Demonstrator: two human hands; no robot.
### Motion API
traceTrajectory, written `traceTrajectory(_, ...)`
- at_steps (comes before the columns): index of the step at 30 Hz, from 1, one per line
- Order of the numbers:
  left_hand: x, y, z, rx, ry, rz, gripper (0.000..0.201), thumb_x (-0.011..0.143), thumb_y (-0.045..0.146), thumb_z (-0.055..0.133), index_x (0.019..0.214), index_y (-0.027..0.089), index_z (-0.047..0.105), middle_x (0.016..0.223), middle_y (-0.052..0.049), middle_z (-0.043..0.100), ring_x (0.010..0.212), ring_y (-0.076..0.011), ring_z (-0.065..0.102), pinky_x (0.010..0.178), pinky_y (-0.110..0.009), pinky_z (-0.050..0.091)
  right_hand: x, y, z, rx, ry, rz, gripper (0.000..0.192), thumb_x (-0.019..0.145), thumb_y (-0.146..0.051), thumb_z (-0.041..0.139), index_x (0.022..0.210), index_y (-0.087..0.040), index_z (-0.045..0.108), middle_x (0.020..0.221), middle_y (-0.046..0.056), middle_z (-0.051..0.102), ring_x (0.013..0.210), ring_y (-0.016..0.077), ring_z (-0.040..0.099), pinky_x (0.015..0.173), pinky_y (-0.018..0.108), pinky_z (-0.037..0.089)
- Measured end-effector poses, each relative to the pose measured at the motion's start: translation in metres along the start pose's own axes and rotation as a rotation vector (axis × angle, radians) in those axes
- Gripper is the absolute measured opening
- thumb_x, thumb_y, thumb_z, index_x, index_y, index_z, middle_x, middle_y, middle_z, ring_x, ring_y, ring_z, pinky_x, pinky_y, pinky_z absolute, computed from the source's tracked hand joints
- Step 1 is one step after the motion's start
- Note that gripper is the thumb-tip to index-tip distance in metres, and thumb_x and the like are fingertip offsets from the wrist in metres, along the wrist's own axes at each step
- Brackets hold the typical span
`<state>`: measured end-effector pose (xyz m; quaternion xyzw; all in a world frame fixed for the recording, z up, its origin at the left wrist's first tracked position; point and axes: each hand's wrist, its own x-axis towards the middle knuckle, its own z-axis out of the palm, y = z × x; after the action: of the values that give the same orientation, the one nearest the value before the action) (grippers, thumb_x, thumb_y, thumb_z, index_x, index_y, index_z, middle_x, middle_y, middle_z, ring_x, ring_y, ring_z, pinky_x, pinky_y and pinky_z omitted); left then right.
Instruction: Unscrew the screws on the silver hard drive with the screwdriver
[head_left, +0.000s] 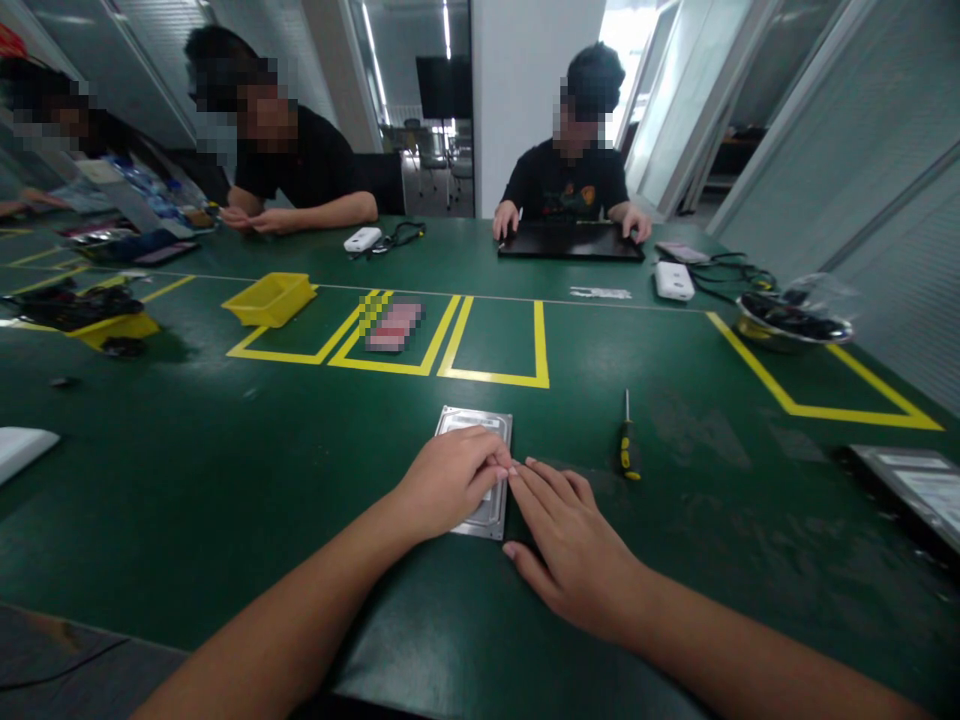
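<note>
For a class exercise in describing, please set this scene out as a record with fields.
Surface: green table
Left hand: over a flat silver case, fingers curled
Right hand: fingers extended, by the case's right edge
Tool: yellow-and-black screwdriver, right of the case
Container: yellow tray, beyond the case, left
Opposite: co-worker's hands on a black panel

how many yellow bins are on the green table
2: one yellow bin left of centre, over part of a yellow tape outline; a second yellow bin farther left, heaped with black items. Others could be hidden at far left.
</note>
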<state>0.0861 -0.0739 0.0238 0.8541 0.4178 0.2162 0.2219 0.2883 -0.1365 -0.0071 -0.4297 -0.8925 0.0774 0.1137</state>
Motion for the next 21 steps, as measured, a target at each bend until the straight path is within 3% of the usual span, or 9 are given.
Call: traceTrajectory(21, 0.0052, 0.0045, 0.0038, -0.006, 0.025, -0.148, 0.009, 0.080, 0.019, 0.064, 0.080, 0.021, 0.072, 0.077, 0.002, 0.069, 0.072, -0.0158, 0.061, 0.066, -0.027, 0.041, 0.0003, 0.0002, 0.0004, -0.014, 0.024, -0.008, 0.061, 0.096, -0.039, 0.046, 0.148, -0.007, 0.040, 0.152, 0.015, 0.046, 0.140, 0.0343, 0.038, 0.112, 0.056, 0.033)
